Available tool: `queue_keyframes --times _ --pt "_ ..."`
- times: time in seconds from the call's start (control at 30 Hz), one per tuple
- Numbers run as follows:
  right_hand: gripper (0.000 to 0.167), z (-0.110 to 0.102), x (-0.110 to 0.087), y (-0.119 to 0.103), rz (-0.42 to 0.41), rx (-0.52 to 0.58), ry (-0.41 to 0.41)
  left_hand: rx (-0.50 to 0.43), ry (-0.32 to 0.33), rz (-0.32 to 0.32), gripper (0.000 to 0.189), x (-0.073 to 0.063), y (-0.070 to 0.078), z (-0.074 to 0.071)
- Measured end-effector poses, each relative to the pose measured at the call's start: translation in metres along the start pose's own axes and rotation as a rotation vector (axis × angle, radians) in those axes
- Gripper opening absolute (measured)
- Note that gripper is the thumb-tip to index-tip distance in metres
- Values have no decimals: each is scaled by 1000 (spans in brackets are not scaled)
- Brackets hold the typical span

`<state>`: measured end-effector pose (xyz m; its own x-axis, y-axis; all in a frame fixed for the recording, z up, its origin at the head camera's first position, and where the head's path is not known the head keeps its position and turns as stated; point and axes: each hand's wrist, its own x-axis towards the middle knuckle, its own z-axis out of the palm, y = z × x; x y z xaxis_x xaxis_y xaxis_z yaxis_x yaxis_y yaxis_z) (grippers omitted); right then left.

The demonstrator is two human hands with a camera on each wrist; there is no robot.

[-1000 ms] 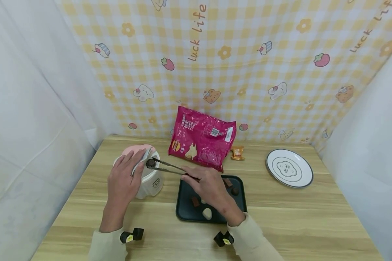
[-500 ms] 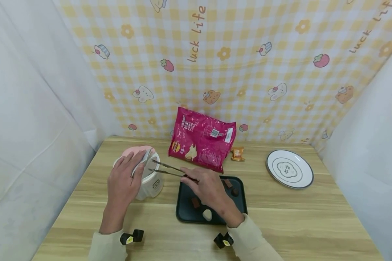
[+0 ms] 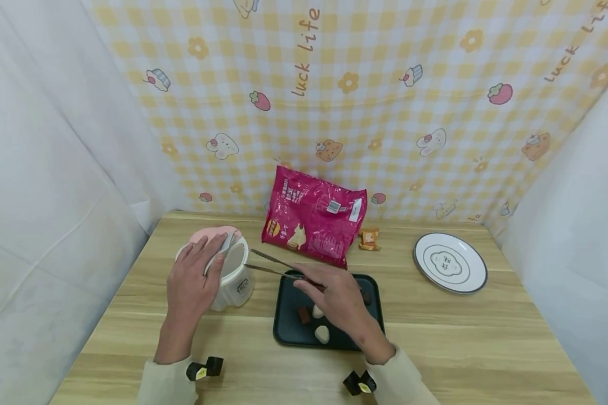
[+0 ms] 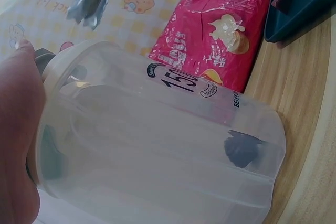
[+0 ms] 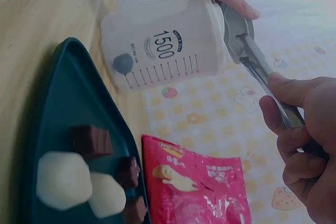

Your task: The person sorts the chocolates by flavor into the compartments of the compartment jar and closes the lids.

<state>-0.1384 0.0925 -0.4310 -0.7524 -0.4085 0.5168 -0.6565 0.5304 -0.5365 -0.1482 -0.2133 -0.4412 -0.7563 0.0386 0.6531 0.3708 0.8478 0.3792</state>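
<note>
A translucent plastic canister (image 3: pixel 239 288) marked 1500 stands at the left of the table. My left hand (image 3: pixel 192 278) lies over its top, holding the raised flap of the lid (image 3: pixel 228 243) between thumb and fingers. At the bottom of the canister sits a dark round chocolate (image 5: pixel 123 63). In my right hand (image 3: pixel 342 298) are metal tongs (image 3: pixel 268 270), their tips apart with nothing between them, just right of the canister's mouth. Under that hand lies a dark tray (image 3: pixel 294 336) with brown chocolate pieces (image 3: pixel 303 315) and whitish pieces (image 3: pixel 322 334); the hand hides part of it.
A magenta snack bag (image 3: pixel 314 216) leans against the patterned cloth behind the tray. Right of it lies a small orange wrapped sweet (image 3: pixel 369 238). A white plate (image 3: pixel 450 262) with a dark rim stands farther right. White sheets (image 3: pixel 66 185) hang at both sides.
The dark round chocolate has left the tongs and is now inside the canister. The tongs and my right hand have drawn back rightward from its mouth. My left hand has stayed in place.
</note>
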Motion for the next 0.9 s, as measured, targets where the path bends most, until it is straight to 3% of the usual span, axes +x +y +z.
queue_keyframes --times 0.27,0.9 --pt "41 -20 -28 14 43 -44 41 8 -1 1 47 0 0 0" --pt "34 -71 -102 41 303 -242 32 -5 5 2 45 -1 0 0"
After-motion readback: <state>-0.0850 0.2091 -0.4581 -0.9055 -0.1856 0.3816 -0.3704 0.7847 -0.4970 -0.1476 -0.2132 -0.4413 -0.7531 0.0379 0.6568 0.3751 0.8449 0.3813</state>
